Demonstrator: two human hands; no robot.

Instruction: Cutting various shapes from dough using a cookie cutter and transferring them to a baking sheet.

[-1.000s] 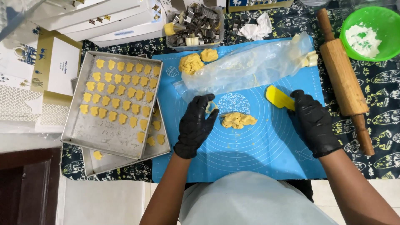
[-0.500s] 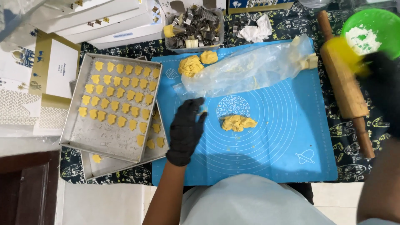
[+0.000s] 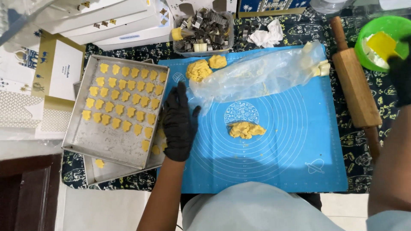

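The blue silicone mat (image 3: 278, 162) is the landmark. The left hand (image 3: 177, 124), in a black glove, lies flat and palm down on the mat's left edge with fingers spread, holding nothing; its outer side overlaps the rim of the metal baking tray (image 3: 107, 143) that sits just left of the mat. That tray carries rows of small yellow cut-out cookies (image 3: 122, 100), and a second tray beneath it shows only as a strip along its lower and right edges, with a few more cookies partly hidden by the hand. A small lump of yellow dough (image 3: 246, 129) rests near the mat's middle, to the right of the left hand and apart from it. Two larger dough lumps (image 3: 204, 67) sit at the mat's top edge, beside a crumpled clear plastic sheet (image 3: 261, 75) spread across the upper mat. The right hand (image 3: 400, 72), also gloved, is well beyond the mat's upper right corner and cut off by the frame edge; it is closed around a yellow scraper (image 3: 381, 45) held over a green bowl (image 3: 372, 32), though its fingers cannot be made out. A wooden rolling pin (image 3: 355, 85) lies along the mat's right edge. Above the mat, a clear container of metal cutters (image 3: 205, 32) is a jumble too small to sort out.
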